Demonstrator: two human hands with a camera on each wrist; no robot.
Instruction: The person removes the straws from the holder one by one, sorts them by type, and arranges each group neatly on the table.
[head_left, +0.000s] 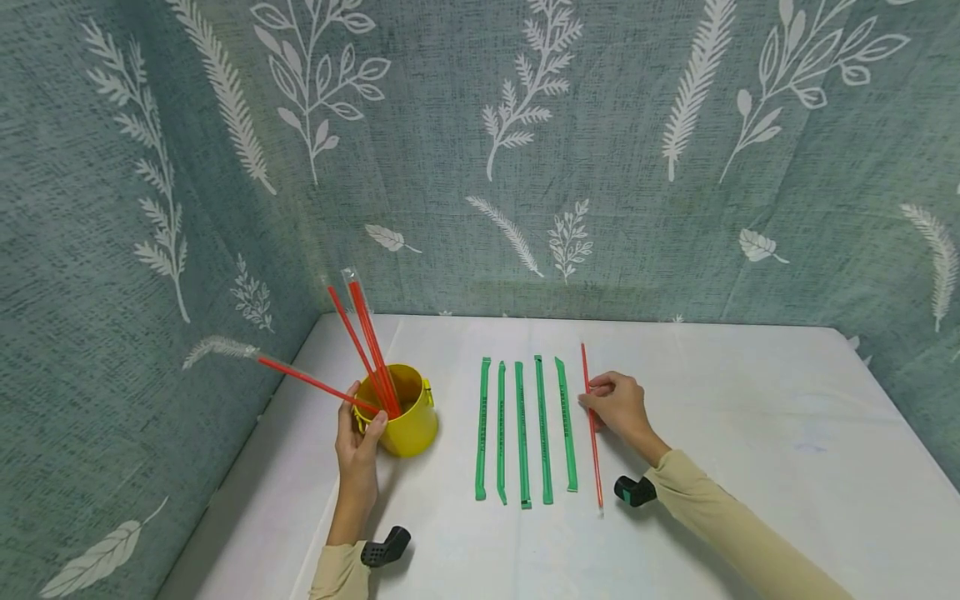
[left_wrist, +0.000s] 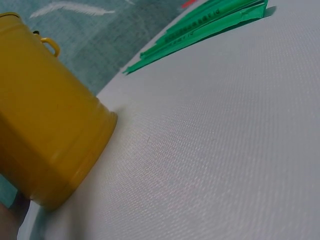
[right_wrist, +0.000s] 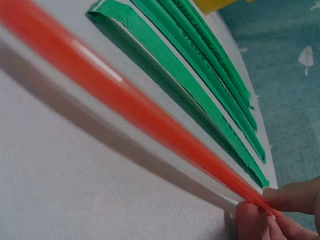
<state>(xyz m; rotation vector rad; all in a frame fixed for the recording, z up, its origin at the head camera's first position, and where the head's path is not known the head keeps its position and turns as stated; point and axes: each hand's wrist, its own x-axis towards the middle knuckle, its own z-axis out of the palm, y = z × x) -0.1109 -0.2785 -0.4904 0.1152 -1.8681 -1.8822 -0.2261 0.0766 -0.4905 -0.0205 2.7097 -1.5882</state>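
Observation:
My left hand (head_left: 356, 467) grips the yellow bucket (head_left: 416, 433) at its left side, thumb near the front rim. Several red straws (head_left: 365, 321) with clear wrapper ends stand in the bucket, tilted left. Another red straw (head_left: 315, 382) leans far out over the left hand, its clear wrapper end bent. On the right, my right hand (head_left: 621, 404) pinches a thin red straw (head_left: 596, 462) between thumb and fingers. This straw runs lengthwise beside the row of green wrapped sticks (head_left: 522, 433). In the right wrist view, the red straw (right_wrist: 150, 122) casts a shadow on the cloth.
A white cloth-covered table (head_left: 750, 400) lies under everything. Green leaf-patterned fabric (head_left: 450, 167) hangs behind and along the left side. Black wrist cameras (head_left: 386, 546) sit on both forearms, close over the table. The green sticks lie roughly parallel between bucket and right hand.

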